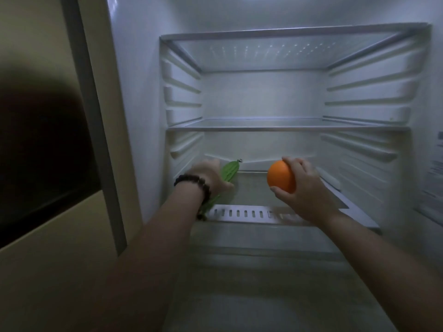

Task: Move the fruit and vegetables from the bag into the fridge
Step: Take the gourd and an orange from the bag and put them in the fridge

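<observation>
reaching into the open fridge [134, 68], both forearms stretch forward over the lower glass shelf [254, 188], the landmark here. nearest, along that shelf's front edge, runs a white slotted strip [242, 213]. above the shelf's right part, the right hand [304, 190] grasps an orange [281, 176], fingers curled over its top and thumb under it; whether the orange touches the shelf cannot be told. over the shelf's left part, the left hand [212, 174], with a dark bead bracelet [194, 185] on its wrist, holds a green leafy vegetable [229, 170], whose leaf points toward the shelf's back and whose stem trails toward the front. above the lower shelf sits a middle glass shelf [287, 127], then a top one [294, 34]. right of the shelf, a sticker [435, 173] bears writing too blurred to read.
</observation>
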`<state>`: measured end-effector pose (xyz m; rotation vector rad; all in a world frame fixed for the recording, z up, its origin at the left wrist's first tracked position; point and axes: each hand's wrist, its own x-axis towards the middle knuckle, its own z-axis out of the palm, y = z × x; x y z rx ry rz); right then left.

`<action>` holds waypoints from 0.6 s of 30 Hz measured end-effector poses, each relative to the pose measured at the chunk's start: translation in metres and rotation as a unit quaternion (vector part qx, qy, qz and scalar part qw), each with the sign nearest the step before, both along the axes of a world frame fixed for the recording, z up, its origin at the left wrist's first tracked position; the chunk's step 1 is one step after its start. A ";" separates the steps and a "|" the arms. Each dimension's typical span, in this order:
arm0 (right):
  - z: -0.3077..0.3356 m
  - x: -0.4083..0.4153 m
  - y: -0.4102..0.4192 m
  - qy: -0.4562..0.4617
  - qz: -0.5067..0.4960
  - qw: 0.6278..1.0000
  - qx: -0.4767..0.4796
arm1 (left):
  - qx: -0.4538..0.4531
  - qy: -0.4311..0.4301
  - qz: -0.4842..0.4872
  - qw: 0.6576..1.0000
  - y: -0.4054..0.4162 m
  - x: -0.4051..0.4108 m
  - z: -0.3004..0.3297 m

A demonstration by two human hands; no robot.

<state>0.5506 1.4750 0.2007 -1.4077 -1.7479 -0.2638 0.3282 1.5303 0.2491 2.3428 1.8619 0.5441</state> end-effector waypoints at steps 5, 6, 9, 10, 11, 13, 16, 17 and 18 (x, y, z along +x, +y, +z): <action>0.004 -0.008 -0.001 0.001 0.029 1.000 -0.007 | 0.060 0.028 -0.006 0.998 -0.036 -0.021 -0.044; 0.005 -0.009 -0.001 0.005 0.031 0.999 -0.007 | 0.085 0.022 -0.004 0.996 -0.038 -0.023 -0.052; 0.005 -0.013 0.000 0.009 0.036 0.999 -0.007 | 0.166 -0.032 0.013 0.986 -0.034 -0.025 -0.068; 0.005 -0.014 0.000 0.008 0.039 0.999 -0.010 | 0.180 -0.046 0.022 0.982 -0.032 -0.025 -0.071; 0.004 -0.014 0.001 0.007 0.042 0.999 -0.013 | 0.191 -0.058 0.034 0.979 -0.030 -0.025 -0.073; 0.002 -0.014 0.002 0.003 0.047 0.999 -0.017 | 0.207 -0.064 0.058 0.975 -0.023 -0.023 -0.076; 0.002 -0.013 0.001 -0.005 0.051 0.999 -0.019 | 0.204 -0.028 0.069 0.976 -0.014 -0.019 -0.075; 0.002 -0.012 0.000 -0.008 0.052 0.998 -0.017 | 0.201 -0.026 0.066 0.977 -0.011 -0.019 -0.075; 0.002 -0.012 -0.001 -0.010 0.052 0.998 -0.016 | 0.201 -0.031 0.063 0.977 -0.009 -0.019 -0.075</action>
